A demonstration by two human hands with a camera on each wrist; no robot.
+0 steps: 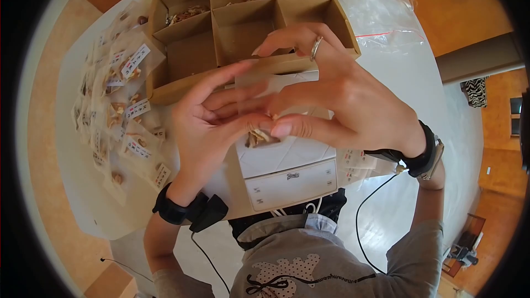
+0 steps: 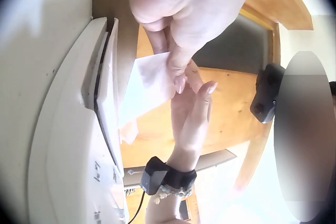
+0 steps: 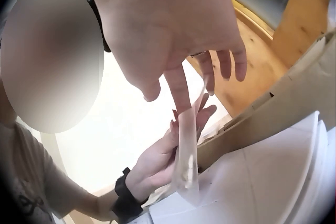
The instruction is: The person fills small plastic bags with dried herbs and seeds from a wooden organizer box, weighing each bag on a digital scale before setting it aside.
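Note:
A small translucent plastic bag (image 1: 260,142) with brown and pale dried slices at its bottom hangs between my hands, above a white box (image 1: 290,185). My left hand (image 1: 201,124) pinches the bag at its side, thumb against the film, as the bag (image 2: 149,79) in the left wrist view also shows. My right hand (image 1: 353,96) comes from the other side. In the right wrist view its straight index finger (image 3: 179,90) is at the mouth of the bag (image 3: 188,150), while its thumb stands apart and the other fingers are spread.
A divided cardboard box (image 1: 251,72) stands behind the hands, with dried pieces in some compartments. Several filled bags with white labels (image 1: 135,109) lie heaped at the left. Clear plastic (image 1: 381,8) lies at the back right, and printed labels (image 1: 356,163) lie beside the white box.

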